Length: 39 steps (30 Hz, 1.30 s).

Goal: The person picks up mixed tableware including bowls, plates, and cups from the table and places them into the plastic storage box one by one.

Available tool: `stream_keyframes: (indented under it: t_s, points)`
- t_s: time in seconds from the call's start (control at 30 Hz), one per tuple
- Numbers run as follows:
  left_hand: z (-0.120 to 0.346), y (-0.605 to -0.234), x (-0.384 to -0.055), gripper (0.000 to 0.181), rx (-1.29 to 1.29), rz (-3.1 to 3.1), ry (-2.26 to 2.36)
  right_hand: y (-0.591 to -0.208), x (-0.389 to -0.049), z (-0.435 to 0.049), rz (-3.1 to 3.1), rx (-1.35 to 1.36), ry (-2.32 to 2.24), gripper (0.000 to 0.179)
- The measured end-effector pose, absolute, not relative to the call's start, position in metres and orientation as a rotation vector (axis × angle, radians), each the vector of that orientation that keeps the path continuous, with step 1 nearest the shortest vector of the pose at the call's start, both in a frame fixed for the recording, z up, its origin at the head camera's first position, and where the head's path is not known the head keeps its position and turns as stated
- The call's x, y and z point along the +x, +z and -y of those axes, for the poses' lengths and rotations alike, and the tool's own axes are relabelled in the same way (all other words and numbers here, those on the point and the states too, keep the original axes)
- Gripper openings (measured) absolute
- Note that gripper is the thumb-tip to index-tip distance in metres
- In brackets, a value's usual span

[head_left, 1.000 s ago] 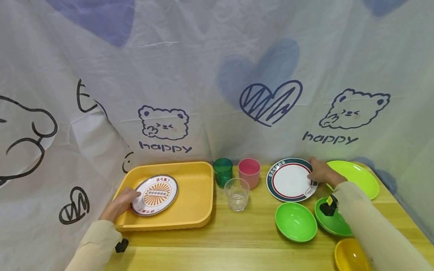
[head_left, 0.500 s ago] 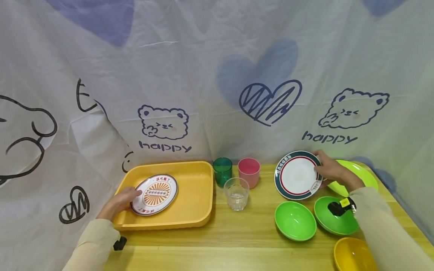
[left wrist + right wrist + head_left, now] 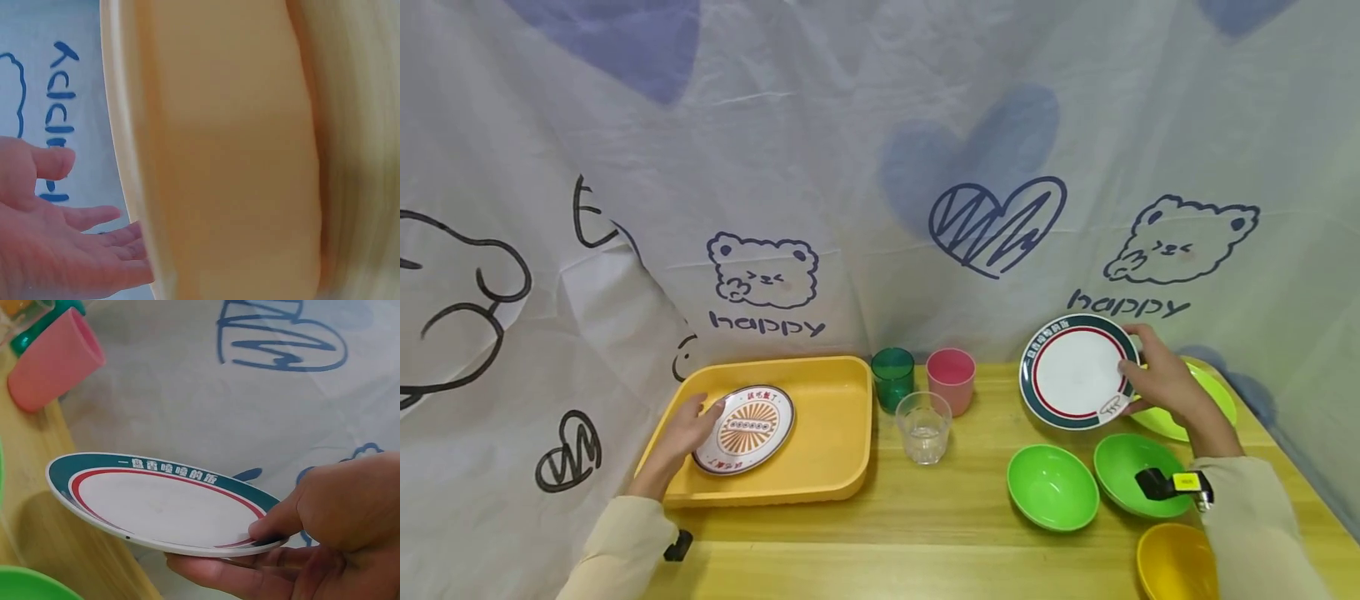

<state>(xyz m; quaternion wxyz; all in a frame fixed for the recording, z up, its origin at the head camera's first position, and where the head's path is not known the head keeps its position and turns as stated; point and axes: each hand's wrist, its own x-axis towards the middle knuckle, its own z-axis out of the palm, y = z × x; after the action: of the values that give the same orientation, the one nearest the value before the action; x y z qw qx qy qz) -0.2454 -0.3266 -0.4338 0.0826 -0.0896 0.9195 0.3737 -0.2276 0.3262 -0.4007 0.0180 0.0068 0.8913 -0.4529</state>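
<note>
My right hand [image 3: 1167,382] holds a white plate [image 3: 1075,375] with a dark green rim and a red ring, raised above the table and tilted. In the right wrist view the thumb [image 3: 275,522] lies on top of the plate's edge, with the fingers underneath. At the left, an oval plate [image 3: 745,429] with an orange sunburst lies in the yellow tray [image 3: 831,433]. My left hand [image 3: 688,429] is at its left edge, over the tray's side; in the left wrist view its thumb stands apart from loosely extended fingers, behind the tray wall [image 3: 231,156].
Between tray and raised plate stand a dark green cup [image 3: 892,383], a pink cup [image 3: 951,383] and a clear cup [image 3: 923,433]. Green bowls [image 3: 1052,492], a yellow bowl [image 3: 1176,562] and a lime plate [image 3: 1213,392] are at the right. A printed cloth [image 3: 865,167] hangs behind.
My right hand has lifted the green-rimmed plate off the table, moving it up and slightly right. My left hand has loosened from the oval plate, which has stayed in the tray.
</note>
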Motion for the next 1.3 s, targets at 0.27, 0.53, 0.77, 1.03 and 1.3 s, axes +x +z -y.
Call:
stream_keyframes:
  t_s: [0.27, 0.53, 0.77, 1.03, 1.3]
  points:
    - [0.307, -0.432, -0.237, 0.066, -0.19, -2.825, 1.298, -0.406, -0.208, -0.321, -2.865, 0.122, -1.483, 0.064]
    - [0.291, -0.431, -0.237, 0.066, -0.134, -2.861, 1.611, -0.411, -0.188, -0.32, -2.971, 0.215, -1.636, 0.063]
    - [0.277, -0.431, -0.23, 0.062, -0.041, -2.799, 1.869, -0.415, -0.173, -0.318, -2.974, 0.403, -1.78, 0.063]
    - [0.257, -0.427, -0.229, 0.054, 0.112, -2.789, 2.006, -0.414, -0.169, -0.311, -2.729, 0.481, -2.259, 0.06]
    - [0.246, -0.426, -0.226, 0.051, 0.193, -2.722, 2.192, -0.416, -0.172, -0.302, -2.439, 0.53, -2.531, 0.062]
